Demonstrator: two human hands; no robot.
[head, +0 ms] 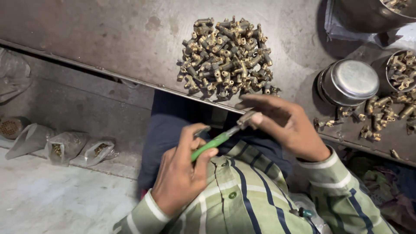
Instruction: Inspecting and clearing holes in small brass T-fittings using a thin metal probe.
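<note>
Left hand (180, 175) clamped on green-handled tool (211, 145); right hand (284, 125) pinching small brass fitting (248, 118) at tool tip, over lap. Brass fitting pile (225, 56) on bench (108, 39) just beyond.

The person is wearing a pale green shirt (242, 195) with white and navy stripes, buttoned cuffs, and dark blue trousers (169, 125).

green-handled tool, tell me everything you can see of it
The green-handled tool is slim, with a glossy green plastic-looking grip and a grey metal shaft. It lies tilted, handle low at the left, tip up at the right. The left hand wraps the handle; the right hand pinches a small metal fitting at its tip, just below the table edge. The tip itself is hidden.
</note>
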